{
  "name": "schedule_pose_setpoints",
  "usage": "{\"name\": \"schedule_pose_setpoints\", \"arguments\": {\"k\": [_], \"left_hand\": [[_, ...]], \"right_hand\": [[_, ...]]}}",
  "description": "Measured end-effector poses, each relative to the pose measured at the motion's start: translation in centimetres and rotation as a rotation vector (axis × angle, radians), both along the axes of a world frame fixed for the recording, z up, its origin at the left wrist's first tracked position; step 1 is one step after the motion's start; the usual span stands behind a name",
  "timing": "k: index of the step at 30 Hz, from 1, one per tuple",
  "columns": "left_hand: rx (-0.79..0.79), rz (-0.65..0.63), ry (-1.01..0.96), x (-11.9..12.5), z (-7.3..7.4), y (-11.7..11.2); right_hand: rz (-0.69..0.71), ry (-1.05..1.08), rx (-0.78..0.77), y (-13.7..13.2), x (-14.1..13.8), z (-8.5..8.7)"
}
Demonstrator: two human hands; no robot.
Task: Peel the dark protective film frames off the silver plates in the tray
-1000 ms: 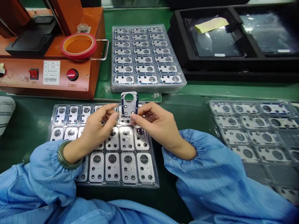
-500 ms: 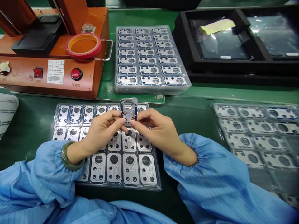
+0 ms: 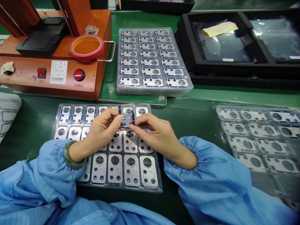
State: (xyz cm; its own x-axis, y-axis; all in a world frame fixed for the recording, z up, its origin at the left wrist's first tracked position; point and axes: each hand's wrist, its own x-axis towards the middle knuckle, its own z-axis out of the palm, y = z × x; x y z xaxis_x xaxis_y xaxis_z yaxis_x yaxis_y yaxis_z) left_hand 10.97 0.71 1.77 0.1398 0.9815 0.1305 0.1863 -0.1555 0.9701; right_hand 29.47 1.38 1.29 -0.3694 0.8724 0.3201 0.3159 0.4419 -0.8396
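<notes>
Green matting (image 3: 187, 117) covers the workbench in the head view. Taking the held part as the dial's centre, with twelve pointing away from the person, an orange press machine (image 3: 27, 67) stands at ten o'clock with a roll of red tape (image 3: 86, 57) on it. A stack of clear blister trays (image 3: 152, 91) sits at one o'clock, a black foam case (image 3: 225, 75) at two, and another part-filled blister tray (image 3: 262, 178) just past three.

At the centre, a small blue-edged plate (image 3: 127, 120) is up over the far row of the clear blister tray (image 3: 160, 182) nearest the person. The left hand (image 3: 102, 128) pinches its nine o'clock edge between thumb and fingers; the right hand (image 3: 160, 131) grips its near corner, around four to five o'clock, in a narrow thumb-and-finger pinch.

Good handling here probably means light, matched pressure from both sides, with the finger pads on the rim and off the flat face. Both wrists are best held level, since uneven pressure could twist so thin a part, and the knuckles need care over the metal plates (image 3: 148, 172) just below.

The held plate's long axis runs roughly from twelve to six, its small dark holes toward six. Glare hides detail at its far end, and its exact tilt cannot be told. The metal plates in the near row share that axis, round openings toward twelve.
</notes>
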Motion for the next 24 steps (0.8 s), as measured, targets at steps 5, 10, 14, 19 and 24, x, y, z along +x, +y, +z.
{"name": "schedule_pose_setpoints", "arguments": {"k": [5,10,14,19,24], "left_hand": [[0.139,0.052,0.142,-0.49,-0.25,-0.03],[0.235,0.111,0.263,-0.63,0.13,0.16],[0.253,0.128,0.311,-0.6,0.39,0.17],[0.238,0.181,0.313,-0.55,0.27,0.27],[0.165,0.177,0.252,-0.51,0.09,0.28]], "right_hand": [[0.04,-0.002,0.003,-0.01,-0.01,-0.17],[0.072,-0.021,0.024,0.02,0.03,-0.37],[0.095,-0.059,0.091,-0.15,-0.03,-0.14],[0.028,-0.149,0.261,-0.54,-0.27,0.4],[-0.041,-0.248,0.428,-0.86,-0.18,-0.07]]}}
